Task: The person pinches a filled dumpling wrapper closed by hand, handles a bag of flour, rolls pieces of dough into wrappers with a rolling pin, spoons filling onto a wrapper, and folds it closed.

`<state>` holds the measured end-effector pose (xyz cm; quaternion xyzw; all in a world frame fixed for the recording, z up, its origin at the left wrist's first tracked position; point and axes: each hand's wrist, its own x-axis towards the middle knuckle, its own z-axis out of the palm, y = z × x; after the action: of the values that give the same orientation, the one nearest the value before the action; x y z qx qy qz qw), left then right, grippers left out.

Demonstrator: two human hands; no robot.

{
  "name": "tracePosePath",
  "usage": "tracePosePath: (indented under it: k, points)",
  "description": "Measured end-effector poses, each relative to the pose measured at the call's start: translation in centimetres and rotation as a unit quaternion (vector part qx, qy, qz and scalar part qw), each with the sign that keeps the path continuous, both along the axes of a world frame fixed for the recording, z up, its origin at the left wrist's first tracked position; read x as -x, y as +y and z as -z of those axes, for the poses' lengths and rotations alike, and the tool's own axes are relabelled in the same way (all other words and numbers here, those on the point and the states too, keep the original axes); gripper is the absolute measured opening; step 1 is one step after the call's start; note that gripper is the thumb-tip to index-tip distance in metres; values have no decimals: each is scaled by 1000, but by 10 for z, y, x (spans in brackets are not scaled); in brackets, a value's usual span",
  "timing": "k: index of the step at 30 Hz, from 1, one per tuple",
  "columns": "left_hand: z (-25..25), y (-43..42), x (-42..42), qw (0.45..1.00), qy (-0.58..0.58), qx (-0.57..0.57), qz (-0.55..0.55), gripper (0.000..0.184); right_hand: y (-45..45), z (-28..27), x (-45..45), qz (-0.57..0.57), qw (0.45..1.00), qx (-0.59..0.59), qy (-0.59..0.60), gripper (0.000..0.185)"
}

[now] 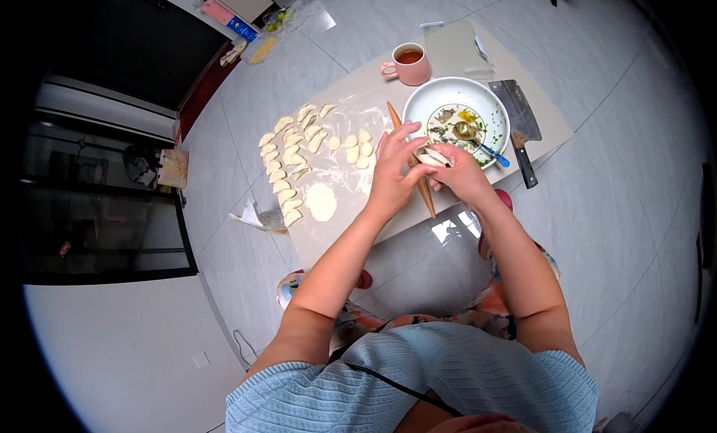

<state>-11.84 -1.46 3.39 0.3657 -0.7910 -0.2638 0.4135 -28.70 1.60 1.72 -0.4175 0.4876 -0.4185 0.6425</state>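
A filled dumpling point(433, 157) sits between my two hands, above the near rim of the white bowl point(413, 104). My right hand point(464, 176) is closed around it from the right. The thumb and index finger of my left hand point(394, 170) pinch its left side, with the other fingers raised. Under my hands lies a wooden rolling pin point(426, 198), partly covered. Inside the bowl are remains of filling with green bits and a spoon point(489, 151) with a blue handle. A rolled dough wrapper point(321, 201) and several small dough pieces point(352, 155) lie to the left.
Rows of folded dumplings point(291, 139) line the left side of the floured table point(328, 243). A cleaver point(517, 119) lies right of the bowl, its handle over the table's edge. Behind stand a pink mug point(413, 73) of brown liquid and a glass-like lid point(453, 51).
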Motion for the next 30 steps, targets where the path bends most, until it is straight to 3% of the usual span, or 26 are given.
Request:
tracePosePath:
  k: [1, 4, 16, 20, 23, 25, 26, 28, 30]
  points:
    - [3, 1, -1, 994, 69, -74, -29, 19, 2, -8, 0, 30, 999, 0, -26, 39]
    - [9, 6, -3, 984, 115, -129, -52, 23, 2, -10, 0, 65, 993, -3, -97, 42]
    - [13, -1, -8, 997, 52, -52, -8, 18, 2, -4, -1, 34, 993, 12, -114, 36]
    - [11, -3, -8, 998, 38, -46, 3, 13, 4, -10, -3, 24, 997, 7, -67, 35]
    - [16, -5, -8, 993, 63, -97, 19, 17, 4, -11, -3, 21, 998, 5, -60, 36]
    - [19, -5, -6, 961, 178, -210, 28, 28, 5, -10, -3, 21, 998, 4, -64, 36]
    - [21, -4, -4, 961, 178, -209, 28, 28, 5, -9, -3, 24, 995, -5, -101, 37]
    - [7, 5, 1, 857, 325, -399, 23, 36, 6, -10, -3, 28, 990, -14, -138, 38]
    - [6, 8, 0, 853, 325, -408, 23, 37, 6, -11, -3, 25, 977, -20, -212, 39]
